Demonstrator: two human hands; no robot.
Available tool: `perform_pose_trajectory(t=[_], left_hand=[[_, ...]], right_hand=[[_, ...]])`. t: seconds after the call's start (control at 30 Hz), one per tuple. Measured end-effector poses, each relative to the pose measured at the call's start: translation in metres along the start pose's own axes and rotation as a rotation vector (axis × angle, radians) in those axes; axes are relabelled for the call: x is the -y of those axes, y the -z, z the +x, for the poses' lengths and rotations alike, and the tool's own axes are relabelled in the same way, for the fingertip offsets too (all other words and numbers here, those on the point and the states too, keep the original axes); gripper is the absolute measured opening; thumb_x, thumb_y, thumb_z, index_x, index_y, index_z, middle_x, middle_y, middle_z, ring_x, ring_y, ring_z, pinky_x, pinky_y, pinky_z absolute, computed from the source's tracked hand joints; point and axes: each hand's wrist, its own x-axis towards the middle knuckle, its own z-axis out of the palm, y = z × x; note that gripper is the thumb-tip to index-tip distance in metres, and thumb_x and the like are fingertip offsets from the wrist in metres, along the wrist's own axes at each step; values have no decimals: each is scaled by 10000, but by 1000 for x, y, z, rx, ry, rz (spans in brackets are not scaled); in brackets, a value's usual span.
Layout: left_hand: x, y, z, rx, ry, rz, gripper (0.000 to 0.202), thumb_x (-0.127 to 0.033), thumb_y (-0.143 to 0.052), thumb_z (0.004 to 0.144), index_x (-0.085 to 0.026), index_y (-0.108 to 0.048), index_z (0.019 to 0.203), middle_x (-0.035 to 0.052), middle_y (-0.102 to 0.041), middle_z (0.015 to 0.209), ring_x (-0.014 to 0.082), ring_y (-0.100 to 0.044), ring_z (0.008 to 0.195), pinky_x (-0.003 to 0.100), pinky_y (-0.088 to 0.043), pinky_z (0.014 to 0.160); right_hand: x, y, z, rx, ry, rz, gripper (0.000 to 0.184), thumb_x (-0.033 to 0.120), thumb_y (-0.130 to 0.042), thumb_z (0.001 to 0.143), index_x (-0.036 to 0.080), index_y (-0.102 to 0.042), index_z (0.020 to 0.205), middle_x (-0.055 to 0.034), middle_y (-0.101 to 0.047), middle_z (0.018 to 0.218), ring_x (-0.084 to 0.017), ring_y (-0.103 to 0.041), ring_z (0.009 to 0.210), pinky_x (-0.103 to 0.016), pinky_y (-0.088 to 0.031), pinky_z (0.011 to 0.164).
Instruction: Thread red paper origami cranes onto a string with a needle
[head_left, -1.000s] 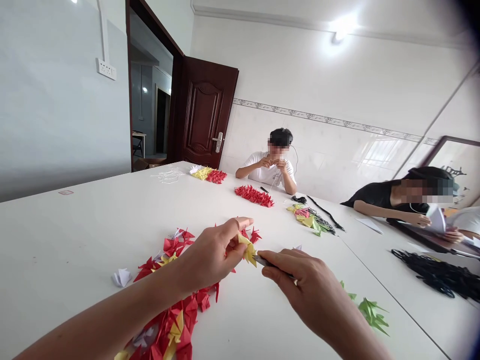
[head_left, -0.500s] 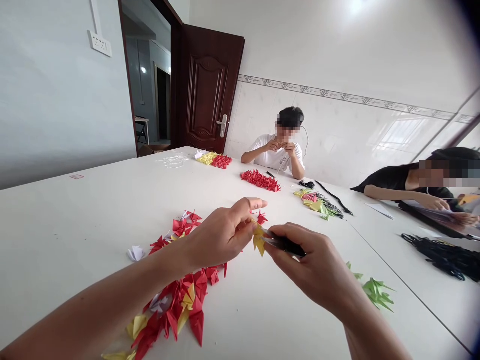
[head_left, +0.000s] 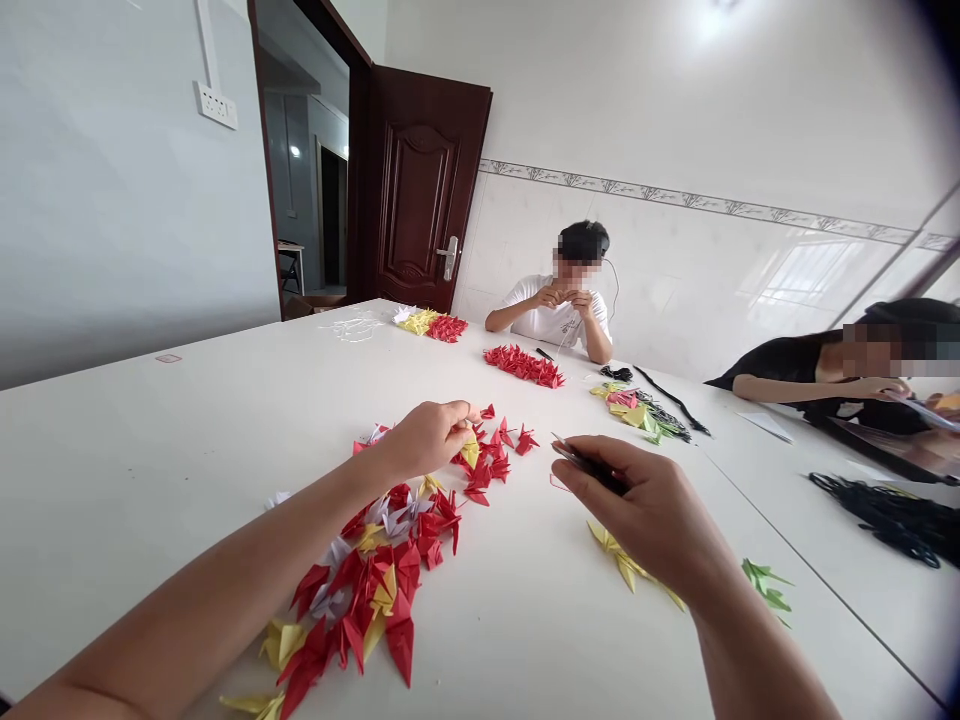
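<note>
My left hand (head_left: 429, 436) reaches over a heap of folded paper cranes (head_left: 390, 560), mostly red with some yellow and white, and its fingers close on a yellow crane (head_left: 470, 453) at the heap's far end. My right hand (head_left: 645, 505) hovers above the white table (head_left: 187, 430) with its fingers pinched on a thin dark needle-like tool (head_left: 581, 462). A few yellow cranes (head_left: 626, 568) lie or hang under my right hand; I cannot tell which. Green cranes (head_left: 765, 585) lie to its right.
Across the table a person in a white shirt (head_left: 551, 320) works with raised hands, with red cranes (head_left: 523, 365) and mixed cranes (head_left: 637, 412) near them. Another person in black (head_left: 810, 380) sits at the right, near black cords (head_left: 889, 515). A dark door (head_left: 420, 190) stands open behind.
My hands have come apart. The left let go of the yellow crane it held against the tool and reached to the heap; yellow cranes now show below my right hand.
</note>
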Motion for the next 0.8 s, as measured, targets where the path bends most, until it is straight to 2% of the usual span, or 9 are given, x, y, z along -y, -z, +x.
perform_pose_trajectory(t=[0.13, 0.3, 0.43, 0.5, 0.57, 0.67, 0.73, 0.8], left_hand=[[-1, 0, 0, -6, 11, -38, 277, -273, -447, 789, -151, -597, 989, 14, -633, 674, 126, -556, 568, 212, -435, 554], [-23, 4, -9, 33, 14, -273, 339, -304, -459, 781, -157, -559, 1069, 25, -662, 801, 141, -603, 713, 228, -473, 669], [-47, 11, -16, 69, 21, -362, 371, -320, -439, 795, -168, -501, 1128, -27, -609, 653, 132, -572, 624, 236, -469, 599], [-55, 13, -18, 80, 38, -377, 369, -334, -428, 809, -176, -481, 1138, -54, -553, 574, 121, -537, 557, 229, -452, 550], [-59, 12, -19, 106, 43, -387, 355, -347, -428, 815, -175, -485, 1121, -56, -539, 565, 114, -515, 527, 228, -448, 536], [-61, 8, -19, 144, 33, -407, 350, -356, -430, 816, -171, -496, 1105, -24, -591, 634, 124, -543, 570, 243, -470, 575], [-59, 6, -19, 126, 34, -402, 380, -362, -435, 811, -171, -481, 1137, 6, -630, 726, 139, -571, 625, 250, -479, 592], [-54, 6, -17, 100, 37, -359, 395, -365, -463, 792, -176, -495, 1138, 31, -645, 837, 146, -584, 668, 248, -477, 600]], right_hand=[[-1, 2, 2, 14, -2, -25, 230, 392, -526, 762, 202, -653, 787, 11, -612, 617, -119, -497, 515, -212, -384, 442], [-4, -3, 3, 53, 71, -31, 179, 266, -529, 758, 196, -663, 854, -9, -635, 699, -127, -546, 576, -220, -428, 520], [-1, -10, -1, 161, 252, 11, 363, 138, -568, 699, 253, -622, 1039, -11, -607, 843, -115, -564, 656, -209, -450, 593], [3, -13, -3, 174, 278, -37, 459, 51, -545, 659, 278, -610, 1053, -2, -596, 854, -115, -558, 672, -207, -439, 591], [6, -15, -4, 173, 274, -71, 414, 25, -531, 650, 268, -642, 966, -1, -590, 862, -109, -549, 660, -207, -429, 585], [6, -12, -4, 144, 290, -40, 328, 13, -527, 653, 233, -667, 852, 1, -583, 806, -108, -543, 668, -204, -421, 606], [-1, -7, -3, 111, 294, 25, 257, 32, -541, 674, 210, -665, 811, 3, -582, 773, -109, -545, 695, -200, -419, 635], [-18, -2, -1, 23, 202, 54, 123, 143, -558, 735, 198, -653, 790, 0, -588, 764, -112, -541, 676, -208, -415, 624]])
